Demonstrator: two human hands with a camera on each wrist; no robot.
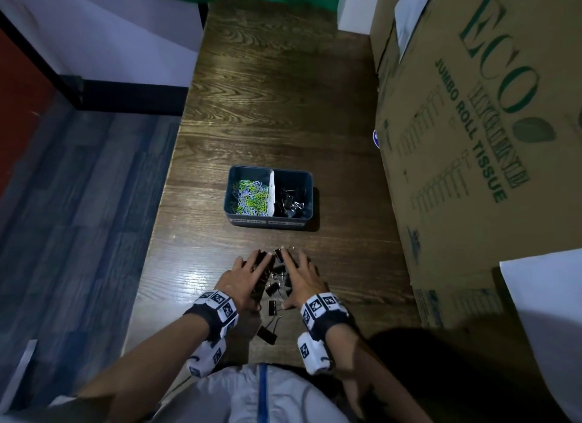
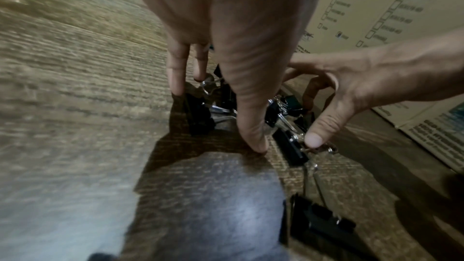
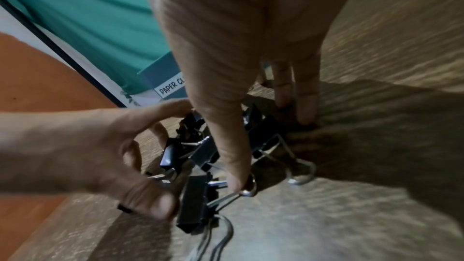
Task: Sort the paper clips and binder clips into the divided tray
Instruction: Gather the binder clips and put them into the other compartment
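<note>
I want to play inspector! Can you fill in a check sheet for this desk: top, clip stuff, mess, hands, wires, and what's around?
Surface: dark wood-grain table, glare near the left edge.
Job's things: divided tray; paper clips in its left compartment, binder clips in its right; loose binder clip pile on the table.
Clutter: nothing seen.
Hands: left hand and right hand flank the pile, fingers spread, fingertips down.
Cables: nothing seen.
Surroundings: cardboard box to the right, blue floor to the left.
</note>
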